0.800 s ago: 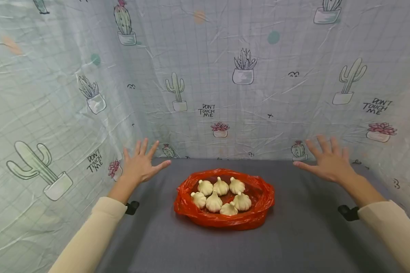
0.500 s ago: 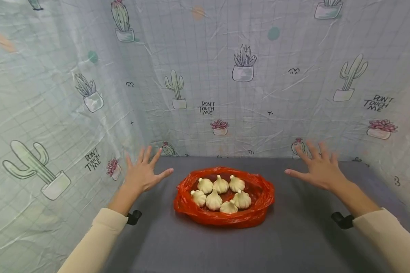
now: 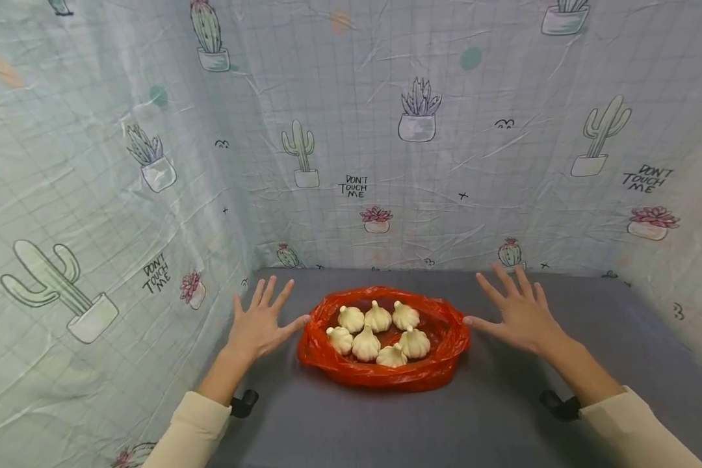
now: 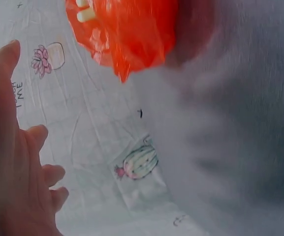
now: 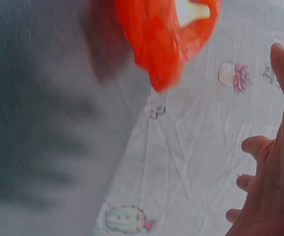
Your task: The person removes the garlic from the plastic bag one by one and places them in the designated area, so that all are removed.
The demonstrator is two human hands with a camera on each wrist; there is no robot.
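A red plastic bag (image 3: 386, 378) sits on the grey table with its mouth spread wide and its rim rolled down. Inside lie several white garlic bulbs (image 3: 366, 345), all with short stems. To the bag's left my left hand (image 3: 259, 330) hovers with fingers spread, its thumb near the bag's rim. On the other side my right hand (image 3: 525, 318) is spread likewise, thumb pointing at the rim. Neither hand holds anything. In the left wrist view the bag (image 4: 137, 34) hangs at the top edge, apart from the fingers; the right wrist view shows the bag (image 5: 156, 49) similarly.
A grey table surface (image 3: 363, 429) extends around the bag. Behind and to the left hangs a pale sheet (image 3: 351, 130) printed with cacti and lettering. Black wrist mounts (image 3: 560, 406) stick out from both wrists.
Both hands have moved inward and lower, closer to the two ends of the bag. Their fingers have stayed spread. The bag and the garlic have kept their place.
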